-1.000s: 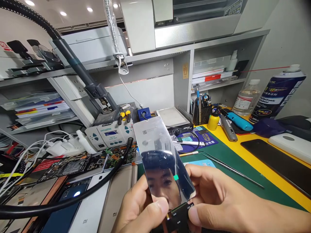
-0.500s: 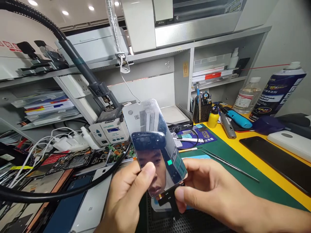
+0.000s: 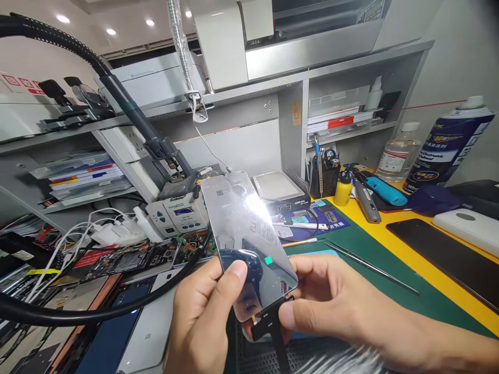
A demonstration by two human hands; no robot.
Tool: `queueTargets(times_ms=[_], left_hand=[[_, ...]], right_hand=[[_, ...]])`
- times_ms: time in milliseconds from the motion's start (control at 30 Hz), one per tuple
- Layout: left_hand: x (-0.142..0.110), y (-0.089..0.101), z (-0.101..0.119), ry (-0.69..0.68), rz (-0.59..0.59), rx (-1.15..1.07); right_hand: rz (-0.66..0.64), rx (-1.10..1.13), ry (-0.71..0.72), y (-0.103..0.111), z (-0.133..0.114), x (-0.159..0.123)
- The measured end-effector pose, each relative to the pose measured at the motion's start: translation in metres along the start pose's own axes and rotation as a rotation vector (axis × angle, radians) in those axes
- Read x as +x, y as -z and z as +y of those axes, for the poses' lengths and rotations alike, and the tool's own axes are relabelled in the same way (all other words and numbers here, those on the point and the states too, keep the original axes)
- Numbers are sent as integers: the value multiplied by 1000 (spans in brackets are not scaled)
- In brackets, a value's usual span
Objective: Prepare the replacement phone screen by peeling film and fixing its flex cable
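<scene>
A shiny, mirror-like phone screen panel is held up tilted at the middle of the head view, with a small green sticker and a printed code on it. My left hand grips its lower left side, thumb on the reflective face. At the panel's lower edge hangs a black flex cable. My right hand holds the lower right corner, its thumb pressed on the flex cable and its other fingers partly hidden behind. Below the hands lies a dark perforated surface.
Tweezers lie on the green mat. To the right are a black phone, a yellow bottle and a spray can. Disassembled phones and a white phone lie left, crossed by a black hose.
The panel's top has tipped back and lower, so bright glare and different reflections show on it. Both hands keep their hold. The camera view has shifted slightly.
</scene>
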State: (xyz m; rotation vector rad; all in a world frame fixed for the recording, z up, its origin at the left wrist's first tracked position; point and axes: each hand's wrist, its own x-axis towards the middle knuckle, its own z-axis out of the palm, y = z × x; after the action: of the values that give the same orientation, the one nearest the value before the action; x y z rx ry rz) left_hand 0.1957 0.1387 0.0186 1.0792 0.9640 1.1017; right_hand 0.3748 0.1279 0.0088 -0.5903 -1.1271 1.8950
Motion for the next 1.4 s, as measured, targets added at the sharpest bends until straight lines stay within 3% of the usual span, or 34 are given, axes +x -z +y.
queueTargets(times_ms=[200, 367, 533, 767, 1033, 1400], left_hand=[[0, 3, -4, -51, -5, 104], [-2, 2, -5, 3, 9, 50], [-4, 1, -6, -80, 31, 38], [-4, 0, -9, -56, 61, 24], [-3, -1, -9, -61, 7, 12], [-3, -2, -12, -30, 41, -69]], right_hand=[[-13, -20, 40, -4, -1, -4], [-25, -29, 39, -6, -3, -5], [-44, -36, 70, -5, -1, -5], [-33, -57, 80, -5, -2, -6], [-32, -76, 70, -6, -4, -5], [-35, -99, 59, -6, -4, -4]])
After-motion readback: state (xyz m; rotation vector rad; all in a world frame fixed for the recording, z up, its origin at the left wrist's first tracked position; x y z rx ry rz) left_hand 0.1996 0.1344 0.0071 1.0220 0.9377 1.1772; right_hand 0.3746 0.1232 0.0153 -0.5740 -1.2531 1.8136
